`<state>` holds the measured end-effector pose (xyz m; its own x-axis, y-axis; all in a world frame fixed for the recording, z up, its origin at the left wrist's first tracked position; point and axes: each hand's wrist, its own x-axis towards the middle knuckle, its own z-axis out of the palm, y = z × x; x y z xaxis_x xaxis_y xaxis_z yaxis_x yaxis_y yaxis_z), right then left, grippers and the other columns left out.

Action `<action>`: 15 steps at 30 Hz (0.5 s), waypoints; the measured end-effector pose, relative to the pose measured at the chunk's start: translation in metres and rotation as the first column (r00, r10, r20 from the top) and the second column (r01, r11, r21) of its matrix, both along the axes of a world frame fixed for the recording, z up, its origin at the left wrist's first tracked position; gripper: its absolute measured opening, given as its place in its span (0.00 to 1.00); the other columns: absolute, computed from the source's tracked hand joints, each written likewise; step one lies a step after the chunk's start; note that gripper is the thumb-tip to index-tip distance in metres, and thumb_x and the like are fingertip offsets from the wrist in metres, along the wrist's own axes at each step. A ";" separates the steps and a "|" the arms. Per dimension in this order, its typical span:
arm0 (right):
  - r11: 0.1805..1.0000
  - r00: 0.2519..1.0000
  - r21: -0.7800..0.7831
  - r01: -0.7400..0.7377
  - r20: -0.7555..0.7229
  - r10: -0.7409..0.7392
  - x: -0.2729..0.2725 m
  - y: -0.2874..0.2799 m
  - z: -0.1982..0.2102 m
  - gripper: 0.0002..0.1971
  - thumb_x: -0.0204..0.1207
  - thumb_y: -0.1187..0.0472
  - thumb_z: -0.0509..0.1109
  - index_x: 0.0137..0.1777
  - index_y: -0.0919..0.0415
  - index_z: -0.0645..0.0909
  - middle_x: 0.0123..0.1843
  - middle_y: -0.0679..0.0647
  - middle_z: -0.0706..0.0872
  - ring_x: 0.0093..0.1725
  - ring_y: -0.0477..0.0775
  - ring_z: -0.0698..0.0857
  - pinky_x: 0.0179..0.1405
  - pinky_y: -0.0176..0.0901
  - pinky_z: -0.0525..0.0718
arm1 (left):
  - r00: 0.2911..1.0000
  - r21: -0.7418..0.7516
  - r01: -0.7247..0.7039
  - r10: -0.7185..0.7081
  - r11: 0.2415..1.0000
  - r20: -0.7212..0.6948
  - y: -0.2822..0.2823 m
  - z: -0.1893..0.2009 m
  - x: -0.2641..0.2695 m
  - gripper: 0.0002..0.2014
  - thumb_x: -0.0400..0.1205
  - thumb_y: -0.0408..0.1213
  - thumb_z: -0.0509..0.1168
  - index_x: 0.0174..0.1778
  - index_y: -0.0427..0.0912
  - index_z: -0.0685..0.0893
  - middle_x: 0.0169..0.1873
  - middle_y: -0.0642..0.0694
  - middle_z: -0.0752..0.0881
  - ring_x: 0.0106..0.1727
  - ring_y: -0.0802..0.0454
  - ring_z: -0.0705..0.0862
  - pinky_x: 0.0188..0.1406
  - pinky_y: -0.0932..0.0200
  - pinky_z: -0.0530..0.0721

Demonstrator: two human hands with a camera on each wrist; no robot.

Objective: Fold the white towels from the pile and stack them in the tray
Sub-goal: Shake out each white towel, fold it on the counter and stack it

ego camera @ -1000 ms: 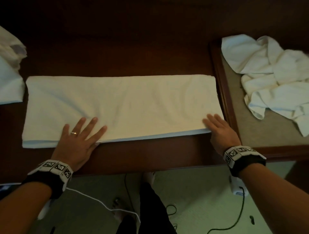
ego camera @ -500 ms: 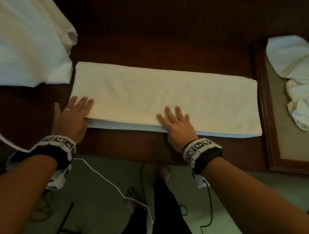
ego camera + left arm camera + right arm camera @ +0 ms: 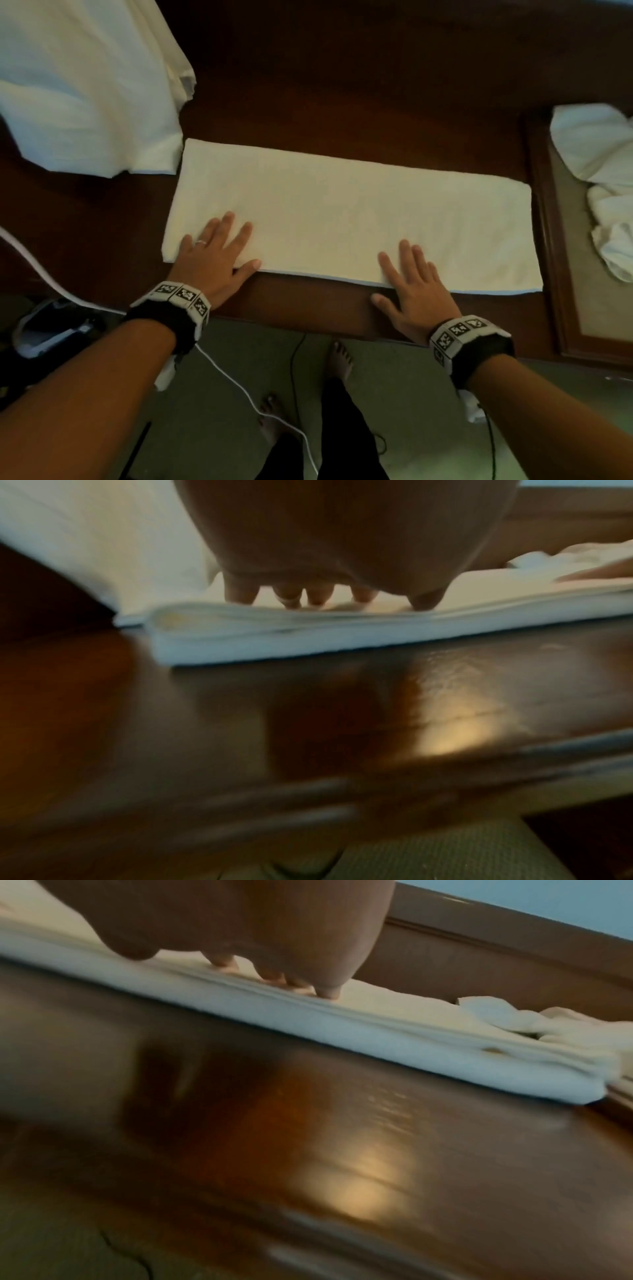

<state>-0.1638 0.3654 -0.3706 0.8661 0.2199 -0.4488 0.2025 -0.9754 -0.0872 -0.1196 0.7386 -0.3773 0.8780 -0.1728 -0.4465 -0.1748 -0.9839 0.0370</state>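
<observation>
Folded towel [image 3: 342,219] under flat, spread left hand [image 3: 214,260] and right hand [image 3: 416,291], between pile [image 3: 85,85] and tray [image 3: 548,240].

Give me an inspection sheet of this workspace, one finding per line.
Surface: dark glossy wooden table, bare in front of the towel.
Job's things: folded towel lying flat as a long strip; loose white towels far left; tray right, holding crumpled towels.
Clutter: nothing seen.
Hands: left hand flat on the towel's near left corner; right hand flat on its near edge, thumb on the table; fingers straight.
Cables: white cable and dark cables on the floor.
Surroundings: greenish carpet, person's bare feet.
</observation>
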 end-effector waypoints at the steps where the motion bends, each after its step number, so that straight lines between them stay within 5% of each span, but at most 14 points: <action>1: 0.999 0.999 0.008 -0.035 -0.018 0.035 -0.006 0.004 0.002 0.43 0.75 0.25 0.32 0.87 0.44 0.36 0.87 0.60 0.31 0.86 0.65 0.34 0.84 0.59 0.44 | 1.000 0.000 -0.022 0.022 1.000 -0.009 0.008 0.000 -0.005 0.37 0.84 0.69 0.38 0.87 0.60 0.36 0.88 0.50 0.35 0.89 0.45 0.42 0.85 0.32 0.53; 5: 0.994 0.992 0.045 -0.096 -0.078 0.099 -0.028 0.026 0.017 0.43 0.75 0.27 0.38 0.88 0.47 0.47 0.89 0.60 0.42 0.87 0.65 0.44 0.85 0.59 0.55 | 0.996 0.069 -0.086 0.088 0.994 -0.021 0.024 0.020 -0.020 0.35 0.86 0.66 0.43 0.87 0.53 0.59 0.89 0.45 0.52 0.88 0.41 0.55 0.82 0.36 0.63; 7: 0.993 0.995 0.081 -0.085 -0.054 0.090 -0.035 0.035 0.025 0.35 0.81 0.35 0.45 0.86 0.49 0.57 0.89 0.59 0.51 0.87 0.64 0.54 0.80 0.61 0.69 | 0.999 0.221 -0.037 0.034 0.975 0.016 0.016 0.036 -0.018 0.33 0.86 0.64 0.45 0.78 0.48 0.76 0.82 0.41 0.70 0.81 0.40 0.68 0.78 0.38 0.69; 9: 0.988 0.996 0.132 -0.083 0.032 0.080 -0.036 0.039 0.026 0.28 0.84 0.43 0.56 0.81 0.54 0.66 0.85 0.61 0.62 0.82 0.66 0.66 0.73 0.63 0.77 | 0.993 0.278 0.046 -0.074 0.960 0.090 -0.003 0.046 -0.015 0.32 0.85 0.63 0.45 0.72 0.47 0.81 0.74 0.42 0.79 0.77 0.40 0.72 0.75 0.39 0.70; 11: 0.987 0.994 0.139 -0.079 0.081 0.068 -0.033 0.042 0.021 0.30 0.84 0.43 0.56 0.83 0.55 0.63 0.86 0.62 0.61 0.82 0.68 0.64 0.79 0.63 0.70 | 0.974 0.179 0.177 -0.198 0.968 0.111 -0.029 0.042 -0.013 0.35 0.85 0.64 0.41 0.83 0.50 0.69 0.82 0.42 0.69 0.82 0.39 0.66 0.80 0.38 0.66; 13: 0.993 0.997 0.107 -0.051 0.071 0.043 -0.030 0.036 0.010 0.33 0.86 0.39 0.49 0.87 0.49 0.48 0.89 0.59 0.43 0.87 0.67 0.45 0.83 0.63 0.52 | 0.964 0.052 0.262 -0.264 0.964 0.035 -0.054 0.027 -0.015 0.39 0.83 0.69 0.34 0.89 0.56 0.44 0.89 0.43 0.45 0.89 0.41 0.49 0.86 0.38 0.55; 15: 0.998 1.000 0.064 0.023 0.013 -0.024 -0.032 0.014 0.001 0.33 0.85 0.34 0.40 0.86 0.40 0.34 0.86 0.53 0.26 0.84 0.62 0.30 0.84 0.64 0.39 | 0.971 0.008 0.239 -0.239 0.971 -0.028 -0.071 0.009 -0.019 0.41 0.76 0.72 0.25 0.85 0.60 0.28 0.86 0.46 0.30 0.89 0.43 0.38 0.86 0.36 0.48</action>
<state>-0.1960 0.3791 -0.3700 0.8775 0.2270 -0.4225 0.1808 -0.9725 -0.1470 -0.1385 0.6679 -0.3684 0.7995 -0.3709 -0.4725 -0.4038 -0.9142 0.0343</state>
